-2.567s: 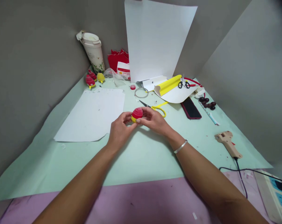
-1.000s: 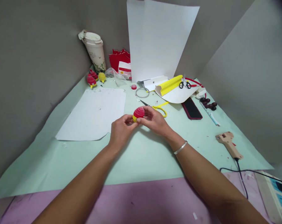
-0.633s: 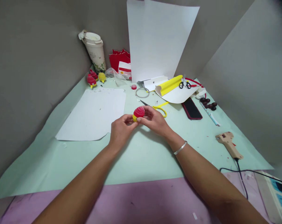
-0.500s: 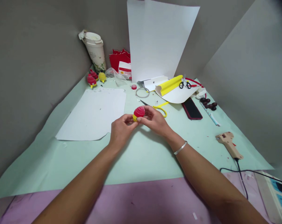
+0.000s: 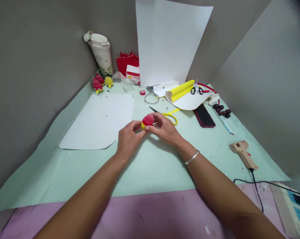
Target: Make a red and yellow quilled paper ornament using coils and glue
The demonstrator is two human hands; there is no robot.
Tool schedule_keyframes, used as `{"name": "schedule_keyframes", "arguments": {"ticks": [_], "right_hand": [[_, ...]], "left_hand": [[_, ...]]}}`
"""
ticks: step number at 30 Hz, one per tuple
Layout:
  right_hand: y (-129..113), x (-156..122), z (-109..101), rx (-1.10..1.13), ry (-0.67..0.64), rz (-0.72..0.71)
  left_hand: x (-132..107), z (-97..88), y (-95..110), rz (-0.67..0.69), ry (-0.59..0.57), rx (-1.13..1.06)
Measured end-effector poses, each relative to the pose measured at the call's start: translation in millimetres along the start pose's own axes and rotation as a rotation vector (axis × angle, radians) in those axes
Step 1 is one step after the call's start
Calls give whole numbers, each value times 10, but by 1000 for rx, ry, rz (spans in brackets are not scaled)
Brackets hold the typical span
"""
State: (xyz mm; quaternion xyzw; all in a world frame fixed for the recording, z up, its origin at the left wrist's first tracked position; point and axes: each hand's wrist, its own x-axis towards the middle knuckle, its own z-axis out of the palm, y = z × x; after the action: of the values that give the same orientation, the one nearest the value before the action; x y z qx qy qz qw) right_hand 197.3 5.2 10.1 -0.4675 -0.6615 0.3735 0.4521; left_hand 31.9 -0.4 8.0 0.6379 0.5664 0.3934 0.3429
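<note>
A small ribbed red dome with a yellow base [image 5: 148, 120] is held above the pale green mat [image 5: 150, 166], near its middle. My left hand [image 5: 128, 138] pinches the dome from the left with thumb and fingers closed on it. My right hand [image 5: 164, 127] grips it from the right, fingers curled round its far side. A silver bangle sits on my right wrist. Just behind the hands lie yellow-handled scissors [image 5: 168, 115].
A white sheet [image 5: 100, 120] lies left of the hands. Finished red and yellow domes [image 5: 100, 83] and a cup [image 5: 101, 54] stand at the back left. A phone [image 5: 204, 116], glue gun [image 5: 243, 153], power strip [image 5: 292, 207], yellow roll [image 5: 181, 90] and small scissors [image 5: 196, 89] are on the right.
The red dome has shifted slightly to the right and turned a little between my fingers. Both hands have stayed in nearly the same place.
</note>
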Motion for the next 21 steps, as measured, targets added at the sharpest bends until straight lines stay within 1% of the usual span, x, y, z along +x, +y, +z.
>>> {"name": "schedule_keyframes", "arguments": {"ticks": [3,7,13,21], "right_hand": [[-23,-7,15,-12,18,2],[-43,-12,33,26,39,5],[-32,-9,42,66,39,35],[-13,-1,20,68,18,60]], "left_hand": [[0,6,-5,0,1,-12],[-2,1,0,-11,1,-51],[-10,0,8,-6,25,-53],[2,1,12,-26,-14,-44]]}}
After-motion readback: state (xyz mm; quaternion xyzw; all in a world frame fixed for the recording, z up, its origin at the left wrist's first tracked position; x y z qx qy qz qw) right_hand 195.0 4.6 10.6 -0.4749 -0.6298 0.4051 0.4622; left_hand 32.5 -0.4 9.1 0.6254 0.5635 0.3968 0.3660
